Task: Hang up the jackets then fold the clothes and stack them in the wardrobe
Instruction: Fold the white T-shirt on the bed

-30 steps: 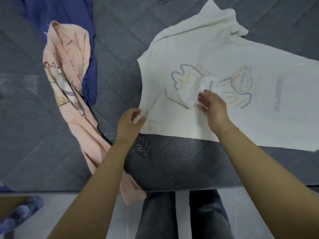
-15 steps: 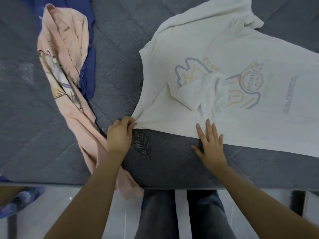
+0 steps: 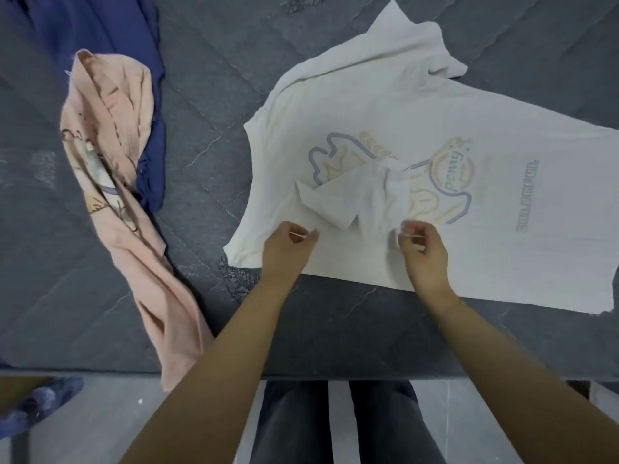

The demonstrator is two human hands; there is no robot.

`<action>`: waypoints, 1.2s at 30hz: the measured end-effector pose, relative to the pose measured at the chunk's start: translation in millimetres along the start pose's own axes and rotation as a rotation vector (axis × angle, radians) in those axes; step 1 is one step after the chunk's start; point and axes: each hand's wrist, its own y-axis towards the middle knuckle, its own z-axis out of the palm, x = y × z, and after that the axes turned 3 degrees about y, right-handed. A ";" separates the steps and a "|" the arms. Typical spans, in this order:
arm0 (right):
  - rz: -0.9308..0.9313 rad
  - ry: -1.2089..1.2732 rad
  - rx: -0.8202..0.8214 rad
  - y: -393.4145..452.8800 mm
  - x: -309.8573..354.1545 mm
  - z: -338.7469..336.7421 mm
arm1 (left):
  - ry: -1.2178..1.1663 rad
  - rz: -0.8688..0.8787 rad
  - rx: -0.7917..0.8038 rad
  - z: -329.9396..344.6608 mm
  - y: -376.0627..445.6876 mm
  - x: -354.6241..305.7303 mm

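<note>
Both hands have come up off the near edge onto the white T-shirt. Left hand, which was pinching the shirt's left corner, now sits further in, fingers curled; a thin sliver of cloth shows between them, so it seems to pinch the fabric. Right hand, flat on the bed half a second ago, now has curled fingers pinching the folded-in sleeve at its 5 o'clock edge. Shirt lies print-up, spread on the grey bed, at 1 o'clock from the person. Pink garment lies crumpled at 10 o'clock, trailing over the near edge, partly atop a navy garment.
</note>
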 end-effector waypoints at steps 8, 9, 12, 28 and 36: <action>0.165 0.101 0.103 100.9 40.3 7.6 | -0.798 -0.540 0.258 46.5 22.5 -58.8; 0.154 0.092 0.101 109.7 42.8 8.8 | -0.787 -0.513 0.226 45.0 25.1 -59.8; 0.041 -0.019 0.095 129.8 51.7 7.3 | -0.670 -0.422 0.097 25.5 33.5 -69.3; -0.829 -0.373 0.324 3.6 -4.8 -40.5 | -0.582 -0.144 0.041 -26.5 12.4 27.2; -0.639 -0.517 0.248 -29.9 -52.6 -0.6 | -0.137 0.082 -0.148 -11.8 18.9 62.2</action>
